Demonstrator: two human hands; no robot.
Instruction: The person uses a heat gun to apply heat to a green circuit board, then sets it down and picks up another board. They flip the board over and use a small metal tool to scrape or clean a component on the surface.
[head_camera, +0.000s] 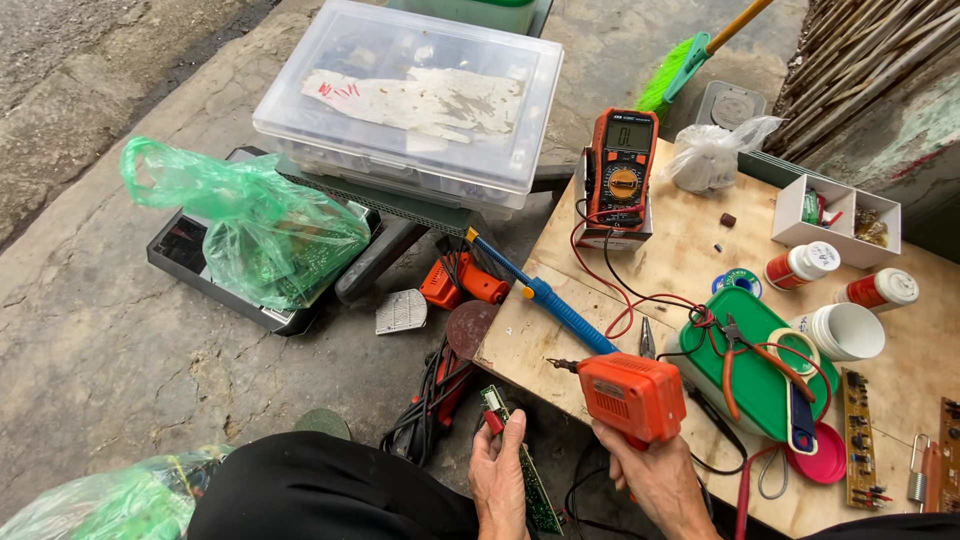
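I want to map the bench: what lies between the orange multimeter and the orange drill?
In the head view, the blue soldering iron lies between the multimeter and the drill, with the red and black test leads beside it.

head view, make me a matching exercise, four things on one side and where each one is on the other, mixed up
Things:
1. orange drill
2. green circuit board
3. multimeter
4. pliers

Places:
A. lying on the green lid
B. held in the left hand
C. gripped by the right hand
D. standing at the far edge of the wooden board

Pairs: 1-C, 2-B, 3-D, 4-A
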